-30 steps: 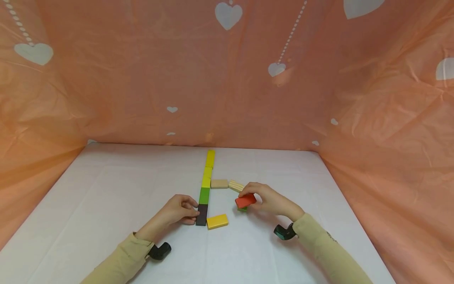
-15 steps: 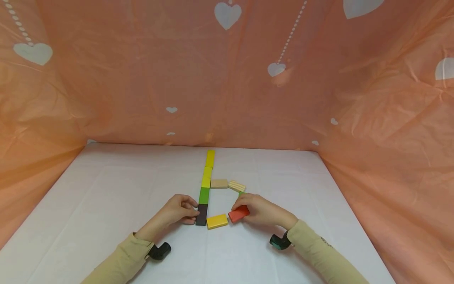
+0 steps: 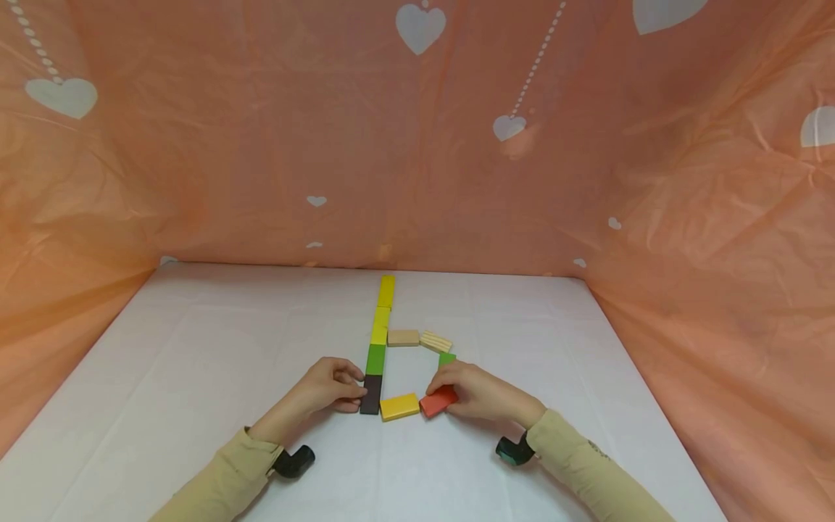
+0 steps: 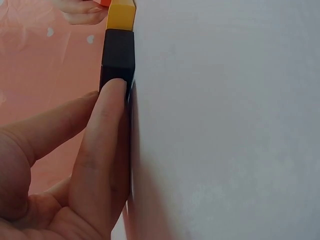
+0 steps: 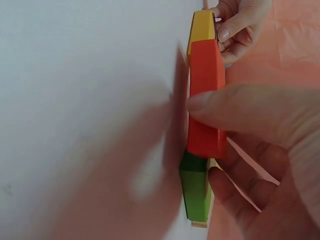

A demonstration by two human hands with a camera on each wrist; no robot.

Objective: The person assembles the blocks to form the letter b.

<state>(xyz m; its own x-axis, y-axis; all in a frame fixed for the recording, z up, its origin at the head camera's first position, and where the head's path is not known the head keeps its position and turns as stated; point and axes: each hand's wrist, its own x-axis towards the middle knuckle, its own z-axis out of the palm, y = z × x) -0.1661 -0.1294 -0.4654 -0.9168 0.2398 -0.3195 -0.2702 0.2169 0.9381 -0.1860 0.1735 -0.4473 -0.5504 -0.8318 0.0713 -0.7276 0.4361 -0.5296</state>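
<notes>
My right hand point(image 3: 481, 391) pinches a red block point(image 3: 438, 402), thumb on its near long side in the right wrist view. One end of that block lies right at a yellow block point(image 3: 400, 407); behind it is a green block point(image 3: 446, 359), partly covered by the hand. On the other side, my left hand point(image 3: 327, 386) rests its fingertips against the left side of a black block point(image 3: 371, 396). Straight fingers point(image 4: 107, 107) touch this block in the left wrist view. The yellow block joins the black one's near end.
Beyond the black block, a second green block point(image 3: 375, 359) and two bright yellow blocks point(image 3: 380, 325) continue a straight line away from me. A plain tan block point(image 3: 404, 338) and a striped wooden block point(image 3: 436, 341) branch rightward. An orange curtain point(image 3: 417, 159) hangs behind the white-covered table point(image 3: 215, 341).
My right hand has brought the red block toward me and slightly left, down from over the right-hand green block to the yellow block's end. The left hand stays against the black block.
</notes>
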